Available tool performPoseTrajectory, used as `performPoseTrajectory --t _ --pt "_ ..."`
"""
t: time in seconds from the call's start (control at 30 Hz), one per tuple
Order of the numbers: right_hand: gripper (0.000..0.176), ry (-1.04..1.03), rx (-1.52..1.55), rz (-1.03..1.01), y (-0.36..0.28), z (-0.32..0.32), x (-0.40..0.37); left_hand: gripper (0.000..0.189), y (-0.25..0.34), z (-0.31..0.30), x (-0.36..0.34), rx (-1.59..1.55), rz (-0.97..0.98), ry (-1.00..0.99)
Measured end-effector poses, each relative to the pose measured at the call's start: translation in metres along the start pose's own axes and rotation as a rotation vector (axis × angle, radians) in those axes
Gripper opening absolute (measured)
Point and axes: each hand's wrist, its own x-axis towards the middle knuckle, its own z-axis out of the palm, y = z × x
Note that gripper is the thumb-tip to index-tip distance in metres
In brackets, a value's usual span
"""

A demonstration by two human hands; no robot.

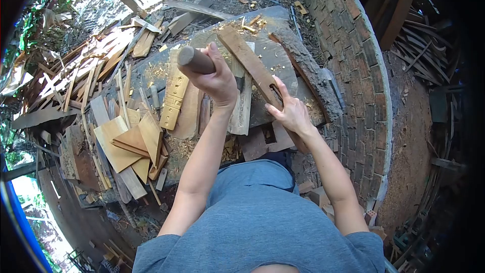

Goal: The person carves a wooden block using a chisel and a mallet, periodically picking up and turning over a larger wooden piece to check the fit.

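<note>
My left hand [214,78] is raised over the bench, its fingers wrapped round a thick brown wooden handle [194,59]. The handle's round end points up toward me; whatever is at its other end is hidden by the hand. My right hand [293,111] grips a long brown wooden plank [247,60] at its lower part. The plank lies slanted across the bench, and a dark slot [275,91] shows in it between my thumb and forefinger. Left of the plank lies a yellowish wooden piece [174,101] with several small holes.
The bench [172,151] is strewn with wood shavings and offcuts. Cut wooden boards [118,144] are stacked at its left. A rough-barked slab [313,76] lies right of the plank, near a low brick wall [353,55]. Scrap wood [96,58] is heaped at the far left.
</note>
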Motion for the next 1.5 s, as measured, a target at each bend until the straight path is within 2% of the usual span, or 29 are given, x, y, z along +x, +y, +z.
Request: performPoseTrajectory --t 0.07,0.13,0.27,0.33,0.37,0.47,0.53,0.6,0.63,0.67,0.7,0.73,0.77,0.8,0.83,0.87,0.9,0.97,1.0,1.03,1.07,1.1,1.13,1.2,1.27,1.3,1.33,1.4,1.5 --pt "0.085 -0.012 0.011 0.023 -0.001 -0.001 -0.001 0.039 0.001 -0.001 0.000 0.025 -0.046 -0.006" --pt "0.085 -0.002 0.007 0.015 0.000 0.002 -0.001 0.039 0.004 -0.003 0.002 -0.095 -0.136 0.035" --pt "0.085 0.003 0.023 0.018 0.001 0.003 -0.001 0.029 0.002 -0.007 -0.014 -0.110 -0.030 0.056" --pt "0.085 -0.027 0.076 0.018 -0.004 -0.009 0.001 0.018 0.014 -0.010 -0.020 -0.175 -0.023 -0.169" --pt "0.084 -0.058 0.136 0.022 -0.006 -0.018 0.002 0.019 0.018 -0.009 -0.021 -0.248 -0.215 -0.201" --pt "0.085 0.094 0.251 -0.106 -0.045 -0.057 -0.009 0.019 0.015 -0.010 -0.006 -0.275 -0.253 -0.313" --pt "0.084 0.198 0.513 -0.288 -0.087 -0.094 -0.029 0.018 0.007 -0.011 -0.005 -0.189 -0.234 -0.327" --pt "0.083 0.391 0.468 -0.616 -0.111 -0.119 -0.043 0.020 0.008 -0.009 -0.007 -0.239 -0.265 -0.209" --pt "0.083 0.404 0.463 -0.615 -0.114 -0.120 -0.048 0.019 0.003 -0.009 -0.011 -0.261 -0.219 -0.217" --pt "0.083 0.347 0.451 -0.664 -0.117 -0.122 -0.054 0.020 0.003 -0.006 -0.015 -0.146 -0.066 -0.174" --pt "0.084 0.286 0.437 -0.714 -0.119 -0.123 -0.059 0.023 0.005 -0.010 -0.018 -0.124 0.006 -0.264" --pt "0.086 0.204 0.166 -0.638 -0.112 -0.125 -0.062 0.026 0.006 -0.014 -0.019 -0.097 0.082 -0.351" --pt "0.086 0.145 0.006 -0.575 -0.112 -0.133 -0.067 0.032 0.004 -0.008 -0.027 -0.228 -0.041 -0.261" --pt "0.087 0.085 -0.152 -0.506 -0.116 -0.142 -0.073 0.032 -0.002 -0.008 -0.029 -0.234 -0.034 -0.257" --pt "0.087 0.085 -0.164 -0.516 -0.122 -0.148 -0.076 0.031 -0.010 -0.006 -0.031 -0.406 -0.187 -0.236" --pt "0.088 0.138 -0.098 -0.584 -0.127 -0.151 -0.083 0.029 -0.018 -0.006 -0.038 -0.573 -0.351 -0.214" --pt "0.088 0.187 -0.027 -0.642 -0.129 -0.151 -0.088 0.029 -0.025 -0.011 -0.044 -0.572 -0.365 -0.206" --pt "0.089 0.194 0.036 -0.629 -0.125 -0.141 -0.086 0.028 -0.039 -0.019 -0.046 -0.510 -0.554 -0.322" --pt "0.089 0.215 0.106 -0.621 -0.123 -0.136 -0.086 0.028 -0.035 -0.021 -0.042 -0.511 -0.551 -0.324" --pt "0.088 0.155 -0.082 -0.488 -0.121 -0.134 -0.083 0.029 -0.025 -0.021 -0.035 -0.371 -0.308 -0.336" --pt "0.088 0.169 -0.084 -0.486 -0.119 -0.135 -0.083 0.029 -0.015 -0.018 -0.028 -0.234 -0.065 -0.346" --pt "0.087 0.146 -0.081 -0.434 -0.117 -0.138 -0.083 0.025 -0.009 -0.011 -0.021 -0.244 0.010 -0.243" --pt "0.086 0.114 -0.078 -0.388 -0.114 -0.139 -0.081 0.025 0.000 -0.010 -0.014 -0.249 0.016 -0.235" --pt "0.085 0.122 0.036 -0.417 -0.102 -0.127 -0.079 0.018 0.013 -0.020 -0.006 -0.407 -0.326 -0.180" --pt "0.084 0.211 0.191 -0.403 -0.088 -0.110 -0.074 0.021 0.006 -0.024 0.009 -0.456 -0.434 -0.092" --pt "0.083 0.163 0.243 -0.309 -0.081 -0.103 -0.068 0.023 0.002 -0.029 0.014 -0.484 -0.483 -0.019" --pt "0.083 0.169 0.247 -0.314 -0.071 -0.094 -0.061 0.025 -0.005 -0.033 0.018 -0.513 -0.529 0.052" --pt "0.083 0.065 0.206 -0.123 -0.048 -0.071 -0.045 0.026 -0.020 -0.041 0.025 -0.476 -0.641 0.211" --pt "0.084 0.089 0.207 -0.073 -0.020 -0.032 -0.031 0.033 -0.029 -0.051 0.029 -0.456 -0.633 0.289"
